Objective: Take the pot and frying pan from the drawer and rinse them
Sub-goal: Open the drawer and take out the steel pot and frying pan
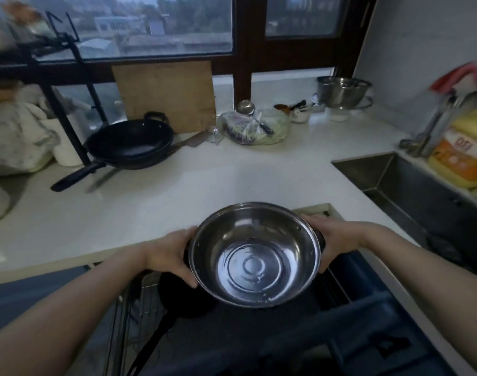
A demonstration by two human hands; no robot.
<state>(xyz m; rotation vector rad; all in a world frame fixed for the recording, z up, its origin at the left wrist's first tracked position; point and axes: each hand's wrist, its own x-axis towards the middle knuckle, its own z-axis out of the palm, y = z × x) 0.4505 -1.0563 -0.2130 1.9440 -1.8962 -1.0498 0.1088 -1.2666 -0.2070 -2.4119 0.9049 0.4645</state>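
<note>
Pot (255, 255) of bare steel held level above the open drawer (367, 308), both hands on it, its mouth up and nothing in it; a person's left hand (170, 255) clasps the left side and the right hand (330, 238) the right side, each where a dark side handle seems to sit, though the handles are mostly hidden behind the palms. Left fingers (190, 278) curl close round the wall below the rim; the right ones wrap the far side likewise, closed on the metal, not spread. By its look the pot is thin, stiff and fairly light, smooth enough to slip once wet, so the two side handles seem the safest hold; it would dent or clang rather than break. Below it in the drawer lies a dark frying pan (185, 297) with its long handle pointing toward the viewer, not yet lifted. To the right the sink (411, 183) is sunk in the white counter (194, 185), well apart from the pot; a black wok (128, 143) sits on the counter at the back left, in front of a wooden cutting board (164, 93).
</note>
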